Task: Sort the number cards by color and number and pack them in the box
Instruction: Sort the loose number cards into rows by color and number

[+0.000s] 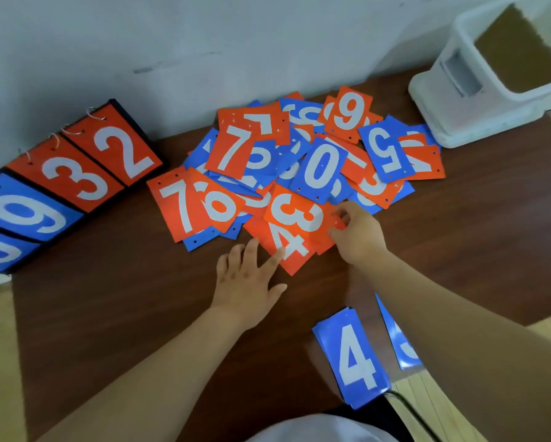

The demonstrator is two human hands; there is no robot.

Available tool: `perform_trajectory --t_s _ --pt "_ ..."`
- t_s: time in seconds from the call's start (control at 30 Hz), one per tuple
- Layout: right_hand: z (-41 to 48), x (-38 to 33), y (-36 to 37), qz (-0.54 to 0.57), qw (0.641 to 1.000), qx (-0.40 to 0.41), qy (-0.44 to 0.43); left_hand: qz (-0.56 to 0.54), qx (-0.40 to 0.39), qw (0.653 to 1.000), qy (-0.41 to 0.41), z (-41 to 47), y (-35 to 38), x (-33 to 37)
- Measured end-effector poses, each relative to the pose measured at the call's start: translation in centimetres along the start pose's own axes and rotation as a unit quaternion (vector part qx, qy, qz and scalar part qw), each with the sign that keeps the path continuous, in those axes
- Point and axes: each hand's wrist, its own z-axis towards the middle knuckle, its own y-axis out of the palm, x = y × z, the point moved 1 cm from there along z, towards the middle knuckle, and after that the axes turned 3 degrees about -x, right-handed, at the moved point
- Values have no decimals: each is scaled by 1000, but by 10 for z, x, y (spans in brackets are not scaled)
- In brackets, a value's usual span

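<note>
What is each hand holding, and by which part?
The right hand pinches an orange card, apparently the 3, at its right edge; the left hand touches the orange 4.

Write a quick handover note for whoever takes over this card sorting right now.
Left hand: open, flat on the table, fingertips touching the orange 4 card.
Right hand: pinching the edge of an orange card in the mixed pile.
Done: blue 4 card and another blue card, partly hidden, lie apart near the table edge.
To do: sort the remaining pile by color and number, then pack everything in the white box; no cards visible in it.
</note>
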Motion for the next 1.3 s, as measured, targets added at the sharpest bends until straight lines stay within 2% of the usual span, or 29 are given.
perform_trajectory --t_s 0.13,0.3,0.67,0.9,1.07,1.17,1.3 --pt "-14 6 -8 48 999 6 18 -24 -2 999 -42 -30 7 -22" --pt "-29 19 -12 79 996 -24 18 -47 13 992 -115 -72 27 -33" --pt "-43 25 -12 26 998 -45 -25 -110 23 981 -159 -71 23 -12" --pt "-44 27 -12 23 998 -44 -38 -87 6 977 -197 -77 26 -11" --pt "-29 5 -21 40 997 -16 -68 -150 60 948 -274 -76 23 -14" --pt "-16 -12 -28 20 997 13 -79 -214 91 916 -327 -70 16 -20" --pt "-4 -21 -29 -20 997 50 -60 -312 74 869 -378 -61 9 -32"
